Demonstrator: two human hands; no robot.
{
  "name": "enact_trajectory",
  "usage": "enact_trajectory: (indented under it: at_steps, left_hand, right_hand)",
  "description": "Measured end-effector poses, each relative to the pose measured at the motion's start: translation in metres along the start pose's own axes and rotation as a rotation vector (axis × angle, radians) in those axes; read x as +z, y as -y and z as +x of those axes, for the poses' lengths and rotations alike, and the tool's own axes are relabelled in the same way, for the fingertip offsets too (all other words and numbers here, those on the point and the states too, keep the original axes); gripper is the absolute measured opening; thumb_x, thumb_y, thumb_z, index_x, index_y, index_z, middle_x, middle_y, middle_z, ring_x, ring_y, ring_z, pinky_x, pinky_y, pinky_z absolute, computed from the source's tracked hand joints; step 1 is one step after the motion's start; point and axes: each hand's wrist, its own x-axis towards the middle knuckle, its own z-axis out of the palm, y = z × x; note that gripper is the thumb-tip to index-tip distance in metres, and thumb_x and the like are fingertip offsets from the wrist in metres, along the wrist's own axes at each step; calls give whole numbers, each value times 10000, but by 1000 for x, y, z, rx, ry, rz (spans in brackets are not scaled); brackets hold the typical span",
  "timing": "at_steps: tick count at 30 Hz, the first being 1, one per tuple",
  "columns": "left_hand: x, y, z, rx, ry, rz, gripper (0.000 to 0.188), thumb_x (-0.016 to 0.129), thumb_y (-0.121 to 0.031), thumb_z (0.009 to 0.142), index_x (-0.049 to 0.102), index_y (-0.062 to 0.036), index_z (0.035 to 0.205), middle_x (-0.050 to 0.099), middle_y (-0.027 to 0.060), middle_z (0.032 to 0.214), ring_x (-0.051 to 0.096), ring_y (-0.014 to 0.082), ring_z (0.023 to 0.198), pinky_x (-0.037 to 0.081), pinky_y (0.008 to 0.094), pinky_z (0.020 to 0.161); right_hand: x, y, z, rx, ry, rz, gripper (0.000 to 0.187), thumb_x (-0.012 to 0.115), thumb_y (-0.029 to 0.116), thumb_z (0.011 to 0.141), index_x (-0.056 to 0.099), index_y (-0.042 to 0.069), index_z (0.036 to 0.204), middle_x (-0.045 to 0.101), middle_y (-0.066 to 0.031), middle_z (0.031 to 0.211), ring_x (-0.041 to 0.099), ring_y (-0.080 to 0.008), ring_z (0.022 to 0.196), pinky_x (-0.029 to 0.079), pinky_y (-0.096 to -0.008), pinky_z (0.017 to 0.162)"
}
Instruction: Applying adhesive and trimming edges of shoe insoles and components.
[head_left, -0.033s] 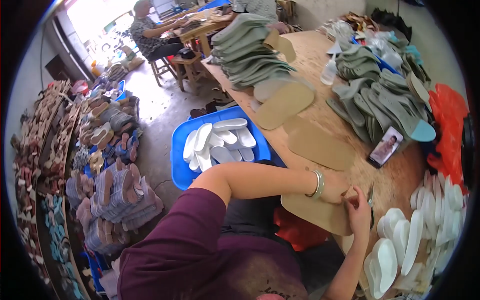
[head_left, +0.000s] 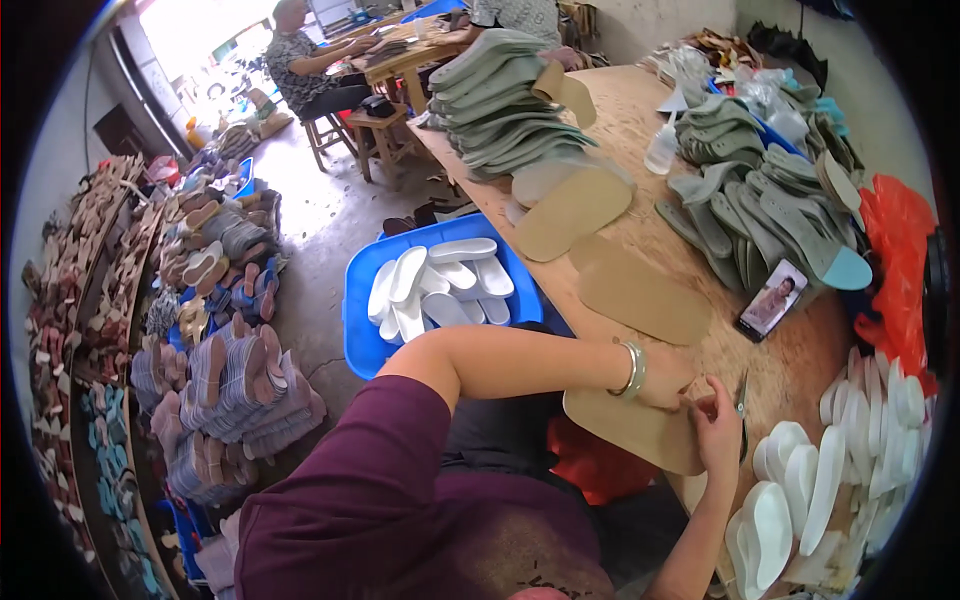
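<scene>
A tan insole-shaped sheet (head_left: 625, 425) lies at the near edge of the wooden table, partly over my lap. My left hand (head_left: 668, 378), with a bangle at the wrist, reaches across its far edge. Its fingers curl inward and are closed, and what they grip is hidden. Beside it my right hand (head_left: 716, 425) is closed at the sheet's right end, thumb and fingertips meeting my left fingers. Scissors (head_left: 741, 400) lie just right of that hand. Farther along the table rest another tan sheet (head_left: 645, 295) and a third tan sheet (head_left: 575, 215).
A blue tub (head_left: 358, 320) of white soles stands left of the table. Grey-green insoles (head_left: 505, 105) are stacked at the far end, with more insoles (head_left: 770, 205) at the right. A phone (head_left: 772, 300), a squeeze bottle (head_left: 661, 148) and white soles (head_left: 765, 535) line the right side.
Both hands stay together at the tan sheet with almost no movement. The whole view has shifted very slightly.
</scene>
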Motion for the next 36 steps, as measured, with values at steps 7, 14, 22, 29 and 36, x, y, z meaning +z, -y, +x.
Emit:
enact_trajectory:
  at_steps: [7, 14, 22, 29, 36]
  left_hand:
    - [14, 25, -13, -21, -207, 55, 251, 699, -278, 805, 695, -56, 923, 693, 174, 914, 683, 346, 910, 536, 462, 799]
    - [24, 26, -12, 63, -300, 97, 213, 683, -252, 817, 701, -59, 904, 702, 157, 904, 689, 338, 885, 545, 454, 767]
    - [18, 21, -7, 25, -261, -36, 139, 671, -203, 794, 713, -87, 858, 707, 148, 857, 694, 332, 843, 546, 451, 750]
    - [29, 30, -4, 82, -347, 104, 190, 688, -241, 798, 710, -55, 822, 703, 147, 828, 693, 330, 836, 542, 451, 733]
    - [21, 23, -3, 90, -283, 131, 270, 700, -299, 811, 705, -29, 821, 707, 162, 849, 697, 345, 835, 538, 445, 739]
  right_hand:
    - [16, 10, 28, -140, 38, -26, 550, 664, -29, 822, 556, 98, 1346, 686, -116, 932, 668, -262, 853, 530, -367, 791]
    - [12, 17, 28, -113, 75, -66, 538, 660, -48, 818, 570, 96, 1329, 673, -113, 903, 655, -256, 836, 524, -360, 786]
    - [19, 16, 27, -28, 107, 136, 567, 688, -82, 809, 576, 78, 1341, 631, -55, 888, 616, -163, 832, 516, -302, 782]
    - [16, 22, 17, -192, 60, -15, 548, 639, -89, 811, 562, 35, 1339, 639, -130, 914, 621, -254, 821, 510, -356, 780]
    - [16, 24, 16, -228, 13, -93, 537, 631, -89, 804, 572, 45, 1321, 644, -137, 916, 625, -270, 819, 510, -368, 773]
